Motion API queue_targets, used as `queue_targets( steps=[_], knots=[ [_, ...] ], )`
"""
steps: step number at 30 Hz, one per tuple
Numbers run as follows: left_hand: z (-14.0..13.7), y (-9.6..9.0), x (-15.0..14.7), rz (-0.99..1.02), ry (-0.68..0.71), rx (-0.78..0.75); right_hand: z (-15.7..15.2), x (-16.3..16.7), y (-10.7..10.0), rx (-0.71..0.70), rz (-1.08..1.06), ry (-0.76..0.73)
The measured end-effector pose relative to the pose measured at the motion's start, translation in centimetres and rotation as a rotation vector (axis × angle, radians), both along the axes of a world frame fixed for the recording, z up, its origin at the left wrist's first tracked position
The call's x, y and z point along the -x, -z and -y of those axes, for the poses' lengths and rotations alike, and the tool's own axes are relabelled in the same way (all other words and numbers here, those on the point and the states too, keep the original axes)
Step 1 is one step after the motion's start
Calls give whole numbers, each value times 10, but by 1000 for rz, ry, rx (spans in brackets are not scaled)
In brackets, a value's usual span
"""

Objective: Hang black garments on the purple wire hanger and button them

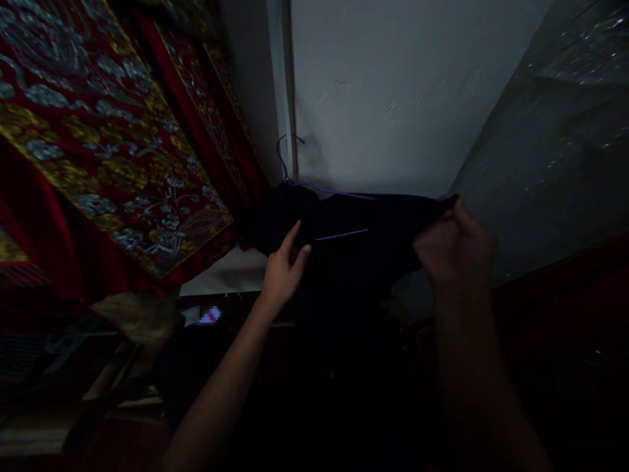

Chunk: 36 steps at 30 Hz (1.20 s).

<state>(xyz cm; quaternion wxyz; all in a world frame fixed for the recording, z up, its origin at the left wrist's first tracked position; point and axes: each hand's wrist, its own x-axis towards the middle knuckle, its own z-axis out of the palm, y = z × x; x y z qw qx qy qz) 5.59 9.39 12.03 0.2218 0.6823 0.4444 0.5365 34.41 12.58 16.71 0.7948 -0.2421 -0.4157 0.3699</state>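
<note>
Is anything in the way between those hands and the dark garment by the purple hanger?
Nothing visible is. The right hand grips an edge of the dark garment; the left hand has its fingers right at the cloth, though it's too dark to tell whether they touch.

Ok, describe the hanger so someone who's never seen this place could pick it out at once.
Find the pale wall, just right of the big red embroidered cloth. Follow the narrow upright strip down to the black garment. The hanger is the thin, curved-hooked piece there, its purple colour setting it apart from the black garment and red cloth.
</note>
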Motion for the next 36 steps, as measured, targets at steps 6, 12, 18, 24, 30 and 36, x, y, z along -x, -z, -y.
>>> queue_targets(
  steps=[6, 12, 18, 24, 30, 36],
  knots=[
    [-52, -27, 2, -5, -375, -236, 55, 31, 84, 265, -184, -195],
    [-80, -21, 22, 189, -203, -148, 78, 71, 120, 471, -309, -341],
    [-50, 12, 76, 976, -79, 114, 74, 95, 119, 426, -164, -341],
    [-1, 46, 114, 1445, 69, 216, 87, 142, 139, 525, 336, -264],
    [70, 95, 67, 1387, 203, 187, 89, 184, 139, 534, 486, -546],
    [113, 86, 16, 793, 225, 448, 80, 187, 95, 759, 265, -992]
  ],
)
